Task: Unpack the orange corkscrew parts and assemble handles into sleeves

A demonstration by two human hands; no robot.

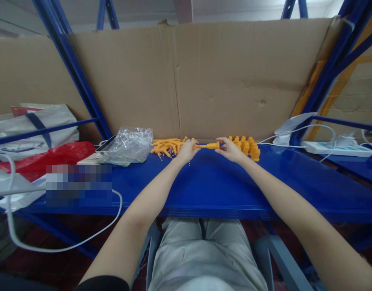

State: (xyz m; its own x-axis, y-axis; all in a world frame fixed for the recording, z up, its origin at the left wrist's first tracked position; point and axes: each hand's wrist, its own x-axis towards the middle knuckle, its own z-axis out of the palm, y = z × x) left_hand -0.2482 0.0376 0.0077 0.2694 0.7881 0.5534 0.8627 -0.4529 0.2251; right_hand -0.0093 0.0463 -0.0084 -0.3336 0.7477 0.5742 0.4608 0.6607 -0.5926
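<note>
Head view: sits at a blue worktop (210, 186) with both arms stretched forward toward a cardboard panel (234, 72). Pinches the left end of a slim orange piece (212, 146) in the left hand (186, 152), fingers closed on it. Clasps the thicker right end between thumb and fingertips of the right hand (230, 150). Holds the piece level between both hands, near the panel's foot; cannot tell whether it touches the worktop. Keeps a heap of orange sticks (165, 144) with thin metal spirals just beside the left hand, and rows of chunky orange parts (249, 147) just beside the right hand. Has a clear plastic bag (134, 141) left of the heap, a red bag (67, 155) farther left, and a white power strip (337, 148) well off to the right.
</note>
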